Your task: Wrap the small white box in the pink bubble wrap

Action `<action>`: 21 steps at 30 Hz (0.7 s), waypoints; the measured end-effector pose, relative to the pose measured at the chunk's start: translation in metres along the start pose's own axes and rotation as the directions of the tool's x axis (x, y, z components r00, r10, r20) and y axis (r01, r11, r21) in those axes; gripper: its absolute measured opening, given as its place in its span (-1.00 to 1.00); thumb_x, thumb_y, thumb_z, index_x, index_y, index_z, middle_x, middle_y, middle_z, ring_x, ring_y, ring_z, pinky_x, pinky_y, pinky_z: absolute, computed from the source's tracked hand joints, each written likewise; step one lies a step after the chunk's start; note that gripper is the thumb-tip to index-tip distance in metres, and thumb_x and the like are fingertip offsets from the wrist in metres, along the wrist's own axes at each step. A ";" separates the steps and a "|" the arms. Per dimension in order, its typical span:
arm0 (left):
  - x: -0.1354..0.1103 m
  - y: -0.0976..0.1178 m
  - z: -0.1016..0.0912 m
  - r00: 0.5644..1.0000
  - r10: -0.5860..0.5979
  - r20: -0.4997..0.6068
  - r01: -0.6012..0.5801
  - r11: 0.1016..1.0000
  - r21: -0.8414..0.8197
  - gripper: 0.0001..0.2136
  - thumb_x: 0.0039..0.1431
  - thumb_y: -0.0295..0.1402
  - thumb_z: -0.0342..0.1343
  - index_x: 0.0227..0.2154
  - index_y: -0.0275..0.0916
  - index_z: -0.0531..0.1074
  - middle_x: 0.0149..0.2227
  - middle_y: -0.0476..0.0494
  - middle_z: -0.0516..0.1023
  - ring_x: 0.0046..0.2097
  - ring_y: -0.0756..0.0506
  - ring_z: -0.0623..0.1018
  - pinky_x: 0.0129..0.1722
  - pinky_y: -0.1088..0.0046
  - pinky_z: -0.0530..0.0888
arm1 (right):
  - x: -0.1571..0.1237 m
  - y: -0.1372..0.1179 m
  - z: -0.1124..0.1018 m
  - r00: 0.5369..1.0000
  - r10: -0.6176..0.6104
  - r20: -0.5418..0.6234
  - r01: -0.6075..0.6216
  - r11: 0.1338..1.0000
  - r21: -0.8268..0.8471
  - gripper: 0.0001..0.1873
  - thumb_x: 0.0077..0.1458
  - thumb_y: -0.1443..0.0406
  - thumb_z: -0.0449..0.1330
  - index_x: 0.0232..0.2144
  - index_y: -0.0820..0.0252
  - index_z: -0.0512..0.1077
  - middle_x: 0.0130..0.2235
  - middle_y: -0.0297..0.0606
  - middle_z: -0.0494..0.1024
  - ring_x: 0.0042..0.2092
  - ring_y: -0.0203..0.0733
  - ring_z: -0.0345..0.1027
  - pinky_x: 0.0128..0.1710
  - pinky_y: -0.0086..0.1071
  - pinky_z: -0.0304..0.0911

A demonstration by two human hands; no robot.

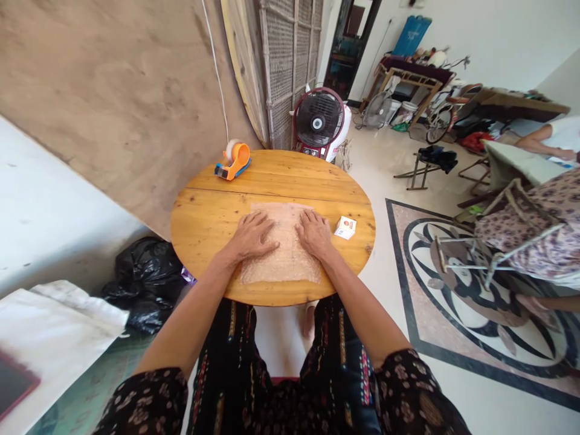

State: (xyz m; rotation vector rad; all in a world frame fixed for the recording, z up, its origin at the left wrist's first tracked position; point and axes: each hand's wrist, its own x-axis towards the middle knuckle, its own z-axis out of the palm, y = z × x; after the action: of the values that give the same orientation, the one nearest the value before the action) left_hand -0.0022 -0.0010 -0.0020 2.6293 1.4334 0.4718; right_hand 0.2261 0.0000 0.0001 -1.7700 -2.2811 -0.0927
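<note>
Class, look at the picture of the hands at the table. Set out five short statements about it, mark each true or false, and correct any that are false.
1. The left hand and the right hand both rest at least partly on the clear textured sheet. True.
2. The small white box sits beside the left hand. False: it sits beside the right hand.
3. The orange and blue tape dispenser is near the far edge of the table. True.
4. The fan stands on the tabletop. False: it stands beyond the table's far edge.
5. The tabletop is wooden, with a rounded edge. True.
</note>
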 end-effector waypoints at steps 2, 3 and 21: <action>0.000 0.000 -0.001 0.997 0.049 -0.053 -0.051 0.998 -0.024 -0.43 0.07 -0.06 0.08 0.11 -0.24 0.36 0.25 -0.31 0.25 0.31 -0.33 0.14 0.27 -0.01 0.09 | 0.000 0.000 0.000 1.000 0.003 -0.002 -0.003 1.000 -0.002 -0.51 0.29 0.19 -0.10 0.17 0.32 0.23 0.26 0.00 0.24 0.26 0.05 0.03 0.16 -0.10 -0.04; 0.000 0.001 -0.002 0.994 0.085 -0.072 -0.088 0.995 -0.043 -0.48 0.07 -0.12 0.08 0.09 -0.23 0.38 0.25 -0.28 0.27 0.32 -0.31 0.14 0.27 0.00 0.09 | 0.000 0.000 0.000 1.000 0.005 -0.001 -0.005 1.000 -0.003 -0.52 0.29 0.20 -0.10 0.17 0.32 0.23 0.26 0.00 0.24 0.26 0.05 0.03 0.16 -0.09 -0.05; 0.003 0.001 0.002 0.986 0.165 -0.029 -0.168 0.971 -0.173 -0.57 0.08 -0.31 0.01 0.03 -0.27 0.45 0.17 -0.24 0.40 0.23 -0.20 0.33 0.23 0.17 0.25 | 0.001 0.004 0.002 1.000 0.011 0.021 -0.011 1.000 -0.006 -0.52 0.32 0.25 -0.19 0.18 0.30 0.22 0.27 -0.01 0.23 0.26 0.05 0.03 0.16 -0.11 -0.05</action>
State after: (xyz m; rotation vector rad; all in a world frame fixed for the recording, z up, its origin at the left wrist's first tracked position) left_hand 0.0006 0.0016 -0.0028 2.6189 1.1224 0.6059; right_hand 0.2296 0.0027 -0.0024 -1.7946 -2.2882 -0.0793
